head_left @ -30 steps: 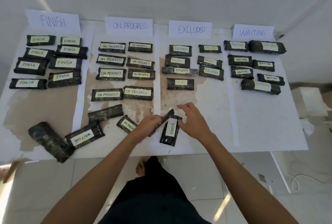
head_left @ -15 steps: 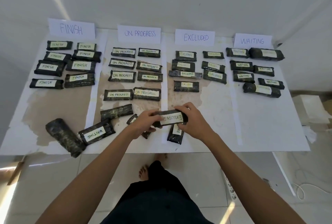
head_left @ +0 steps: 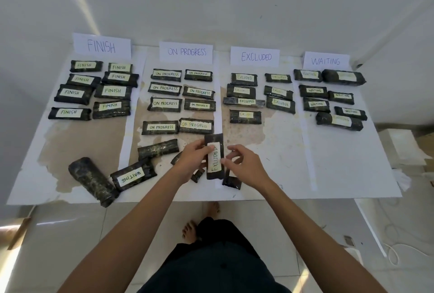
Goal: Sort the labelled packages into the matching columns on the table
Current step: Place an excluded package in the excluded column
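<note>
The EXCLUDED package stood at the table's near edge, on the line between the ON PROGRESS and EXCLUDED columns. Its long axis ran from six to twelve o'clock. Our left hand gripped its left side; our right hand hovered loosely open just beside. We judged it best turned crosswise, then laid under the EXCLUDED sign toward one o'clock.
</note>
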Demonstrator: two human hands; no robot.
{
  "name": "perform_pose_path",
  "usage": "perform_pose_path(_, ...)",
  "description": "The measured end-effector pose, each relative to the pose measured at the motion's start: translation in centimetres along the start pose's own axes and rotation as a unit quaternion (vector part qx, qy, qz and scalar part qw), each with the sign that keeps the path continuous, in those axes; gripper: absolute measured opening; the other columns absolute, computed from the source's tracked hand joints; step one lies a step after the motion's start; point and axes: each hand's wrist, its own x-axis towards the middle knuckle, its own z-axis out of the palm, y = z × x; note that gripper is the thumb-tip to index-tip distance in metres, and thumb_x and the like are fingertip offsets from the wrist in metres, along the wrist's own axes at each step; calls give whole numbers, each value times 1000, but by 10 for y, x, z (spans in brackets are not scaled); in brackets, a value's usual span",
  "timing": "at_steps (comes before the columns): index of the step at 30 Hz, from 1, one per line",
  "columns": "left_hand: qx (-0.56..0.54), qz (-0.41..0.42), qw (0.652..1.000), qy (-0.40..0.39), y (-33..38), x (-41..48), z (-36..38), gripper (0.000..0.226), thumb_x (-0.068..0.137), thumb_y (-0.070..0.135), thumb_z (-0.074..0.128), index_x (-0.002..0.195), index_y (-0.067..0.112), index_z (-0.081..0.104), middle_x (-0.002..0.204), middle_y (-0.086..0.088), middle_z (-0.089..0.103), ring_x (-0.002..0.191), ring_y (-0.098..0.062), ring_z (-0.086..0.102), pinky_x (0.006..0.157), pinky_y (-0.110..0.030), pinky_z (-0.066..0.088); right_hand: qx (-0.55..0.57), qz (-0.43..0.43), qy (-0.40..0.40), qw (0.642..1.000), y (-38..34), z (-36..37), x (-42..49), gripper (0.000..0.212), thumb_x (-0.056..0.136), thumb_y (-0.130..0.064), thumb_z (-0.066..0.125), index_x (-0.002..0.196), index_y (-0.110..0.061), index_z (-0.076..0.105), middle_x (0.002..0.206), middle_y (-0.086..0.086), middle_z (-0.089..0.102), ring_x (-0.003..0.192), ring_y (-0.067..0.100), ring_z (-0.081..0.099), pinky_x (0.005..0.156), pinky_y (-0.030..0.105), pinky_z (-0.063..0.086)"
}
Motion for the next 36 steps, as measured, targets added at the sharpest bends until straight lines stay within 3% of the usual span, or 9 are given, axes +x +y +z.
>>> perform_pose_path(4, 141, 43, 988, -50, 12, -1, 12, 22, 91, 18, 57, 112, 19, 63, 97, -1, 69, 82, -12, 66, 57, -19, 50, 82, 13, 19, 996, -9, -22, 9, 39, 87, -24, 66, 125, -23, 55, 102, -3, 67, 85, 17, 67, 69, 25, 54)
perform_pose_path(10, 296, 112, 947, -58, 8, 18, 35, 44, 77, 26, 71, 118, 27, 56, 110, 2, 61, 96, -13, 60, 82, -34, 55, 144, 48, 51, 987, 2, -45, 20, 17, 87, -10, 66, 103, -12, 66, 96, 5, 68, 71, 17, 68, 61, 23, 56)
perform_pose_path(13, 475, 191, 859, -26, 0, 32, 51, 74, 68, 31, 76, 133, 27, 39, 117, -1, 45, 102, -17, 49, 85, -33, 51, 227, 111, 95, 963, 17, -62, 29, 15, 88, -8, 64, 103, -10, 63, 97, 6, 69, 70, 16, 69, 59, 21, 52)
perform_pose_path(15, 562, 255, 787, 5, -3, 43, 65, 77, 69, 31, 73, 136, 23, 36, 119, -4, 44, 102, -22, 49, 84, -36, 50, 272, 146, 111, 945, 29, -75, 36, 12, 87, -7, 64, 97, -15, 63, 94, 6, 70, 69, 16, 68, 65, 24, 53)
perform_pose_path(17, 586, 287, 758, 18, -4, 55, 83, 71, 74, 23, 70, 137, 17, 38, 120, -6, 47, 103, -25, 50, 81, -37, 49, 302, 169, 118, 931, 41, -88, 42, 11, 87, -7, 65, 93, -16, 62, 94, 7, 71, 70, 18, 69, 66, 25, 53)
perform_pose_path(21, 583, 328, 743, 12, 6, 82, 124, 68, 72, 6, 65, 135, 7, 42, 121, -13, 53, 106, -31, 52, 83, -38, 48, 321, 194, 131, 918, 69, -122, 60, 13, 87, -8, 65, 99, -12, 61, 95, 8, 70, 76, 20, 70, 72, 28, 55)
perform_pose_path(30, 634, 319, 703, -40, 26, 170, 201, 68, 79, 9, 61, 141, 10, 33, 127, -10, 49, 111, -27, 49, 87, -37, 46, 269, 207, 181, 923, 125, -186, 121, 18, 86, -6, 65, 103, -7, 60, 87, 6, 66, 77, 19, 64, 88, 38, 55)
perform_pose_path(33, 652, 300, 695, -46, 21, 190, 212, 62, 81, 3, 56, 139, 9, 35, 130, -11, 47, 114, -29, 47, 89, -39, 46, 280, 237, 181, 913, 141, -189, 143, 22, 86, -6, 66, 107, -3, 62, 95, 10, 66, 81, 20, 64, 91, 38, 54)
perform_pose_path(36, 662, 290, 689, -57, 14, 201, 216, 56, 84, 0, 49, 138, 7, 38, 134, -12, 45, 119, -30, 44, 94, -41, 43, 176, 229, 194, 937, 154, -187, 156, 25, 85, -14, 68, 109, -7, 66, 103, 6, 68, 93, 18, 64, 95, 29, 49)
